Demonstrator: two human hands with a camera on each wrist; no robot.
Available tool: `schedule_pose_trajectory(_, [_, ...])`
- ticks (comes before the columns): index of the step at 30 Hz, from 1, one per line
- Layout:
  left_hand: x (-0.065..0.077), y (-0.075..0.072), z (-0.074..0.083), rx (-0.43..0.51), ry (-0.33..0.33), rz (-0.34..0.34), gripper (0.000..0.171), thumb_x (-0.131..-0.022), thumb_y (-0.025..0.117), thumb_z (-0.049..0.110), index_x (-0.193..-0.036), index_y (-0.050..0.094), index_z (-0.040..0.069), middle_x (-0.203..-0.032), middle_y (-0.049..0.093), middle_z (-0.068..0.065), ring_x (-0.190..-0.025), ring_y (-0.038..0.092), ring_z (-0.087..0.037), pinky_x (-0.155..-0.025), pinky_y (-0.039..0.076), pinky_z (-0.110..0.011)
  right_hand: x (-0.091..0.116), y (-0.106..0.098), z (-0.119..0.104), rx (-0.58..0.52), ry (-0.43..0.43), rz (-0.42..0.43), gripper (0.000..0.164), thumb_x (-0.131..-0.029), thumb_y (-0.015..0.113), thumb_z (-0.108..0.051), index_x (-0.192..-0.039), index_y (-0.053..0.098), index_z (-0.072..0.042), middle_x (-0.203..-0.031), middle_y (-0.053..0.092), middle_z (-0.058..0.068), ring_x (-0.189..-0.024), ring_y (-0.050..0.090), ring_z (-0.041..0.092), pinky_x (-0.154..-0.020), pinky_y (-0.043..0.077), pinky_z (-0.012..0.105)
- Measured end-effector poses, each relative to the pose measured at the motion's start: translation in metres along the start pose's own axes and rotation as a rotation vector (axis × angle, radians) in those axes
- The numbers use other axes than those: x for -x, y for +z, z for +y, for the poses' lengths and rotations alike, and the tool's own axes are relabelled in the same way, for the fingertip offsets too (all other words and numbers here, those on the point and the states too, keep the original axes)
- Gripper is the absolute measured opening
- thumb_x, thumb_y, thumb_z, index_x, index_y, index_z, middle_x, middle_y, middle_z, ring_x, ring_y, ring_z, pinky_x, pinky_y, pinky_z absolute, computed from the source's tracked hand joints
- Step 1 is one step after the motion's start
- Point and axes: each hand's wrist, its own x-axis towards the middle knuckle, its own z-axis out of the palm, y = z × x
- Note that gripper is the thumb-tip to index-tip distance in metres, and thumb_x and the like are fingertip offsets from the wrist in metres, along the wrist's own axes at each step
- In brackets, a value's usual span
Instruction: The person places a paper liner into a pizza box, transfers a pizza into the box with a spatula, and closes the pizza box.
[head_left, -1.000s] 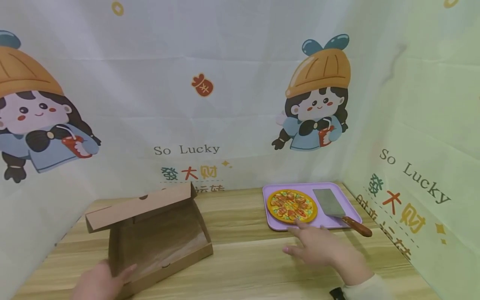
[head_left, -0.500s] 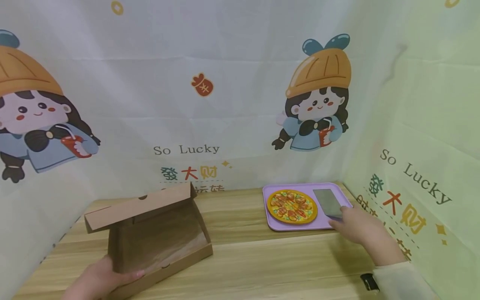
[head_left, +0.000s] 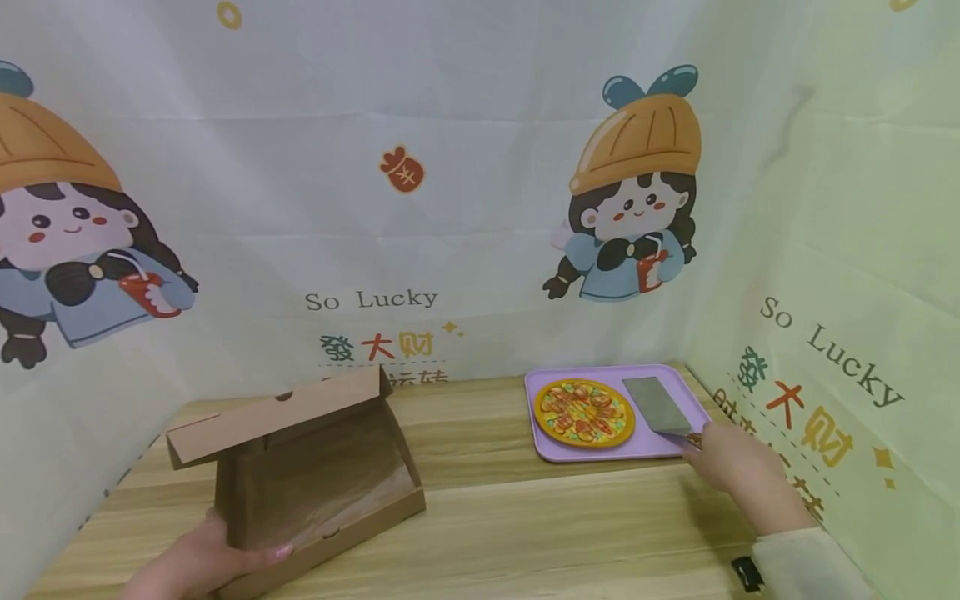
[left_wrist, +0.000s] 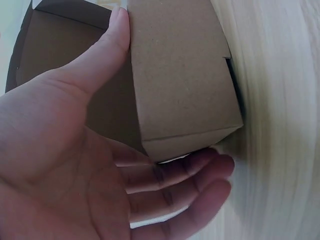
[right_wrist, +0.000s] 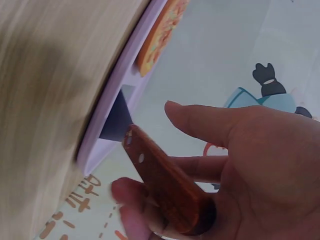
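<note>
At the left, my left hand grips the near left corner of an open brown cardboard pizza box. Its thumb lies over the wall, while the other fingers curl along the outside in the left wrist view. My right hand has its fingers curled under the wooden handle of a spatula; the thumb stands off the handle in the right wrist view. The spatula's flat metal blade lies over a purple tray. Beside the blade on that tray sits a round toy pizza.
The box's lid stands raised and leans back, its flap folded forward. A wood-grain table carries everything. Printed cloth hangs behind the table and along both sides, close to the tray's right end.
My right hand has moved right from near the pizza to the spatula handle and taken hold of it; the blade has shifted slightly. My left hand has settled on the box corner.
</note>
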Motion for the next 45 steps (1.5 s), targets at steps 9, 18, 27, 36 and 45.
schedule_pose_trajectory(9, [-0.005,0.000,0.000,0.047,0.007,-0.010,0.132,-0.094,0.075,0.061,-0.152,-0.003,-0.028,-0.155,0.011,-0.057,-0.141,0.030,-0.074,-0.112,0.040,-0.076,-0.003,0.002,0.008,0.009,0.010,0.048,0.038,-0.102,0.065,-0.027,-0.111,0.066,0.010,-0.083,0.067,0.016,-0.071,0.060,0.029,-0.059,0.050,0.040])
schedule_pose_trajectory(18, [0.000,0.000,0.002,-0.044,-0.093,-0.039,0.140,-0.092,0.068,0.075,-0.143,0.004,-0.038,-0.148,0.011,-0.062,-0.138,0.028,-0.076,-0.114,0.036,-0.078,-0.009,0.006,0.012,0.013,0.043,0.062,0.036,-0.102,0.065,-0.029,-0.116,0.069,0.004,-0.094,0.070,0.024,-0.077,0.062,0.033,-0.061,0.050,0.045])
schedule_pose_trajectory(27, [0.006,0.001,0.009,0.016,-0.103,-0.048,0.141,-0.090,0.074,0.071,-0.140,0.003,-0.040,-0.146,0.004,-0.063,-0.139,0.023,-0.077,-0.112,0.041,-0.074,-0.012,0.013,0.010,0.024,0.017,0.096,0.029,-0.101,0.066,-0.025,-0.111,0.072,0.002,-0.094,0.071,0.026,-0.074,0.062,0.032,-0.058,0.049,0.044])
schedule_pose_trajectory(36, [0.003,-0.001,0.012,-0.080,-0.076,-0.047,0.140,-0.089,0.072,0.073,-0.140,0.009,-0.041,-0.147,0.005,-0.062,-0.139,0.024,-0.077,-0.115,0.034,-0.077,-0.008,0.016,0.004,0.012,-0.015,0.138,0.033,-0.096,0.067,-0.015,-0.115,0.071,0.012,-0.095,0.071,0.032,-0.073,0.062,0.034,-0.061,0.052,0.047])
schedule_pose_trajectory(45, [0.001,0.000,0.011,-0.043,-0.088,-0.039,0.145,-0.087,0.075,0.073,-0.140,0.003,-0.041,-0.147,0.004,-0.063,-0.136,0.031,-0.076,-0.103,0.056,-0.063,0.000,0.008,-0.003,-0.053,-0.010,0.161,0.034,-0.098,0.063,-0.014,-0.120,0.070,0.011,-0.080,0.066,0.019,-0.064,0.055,0.026,-0.052,0.044,0.036])
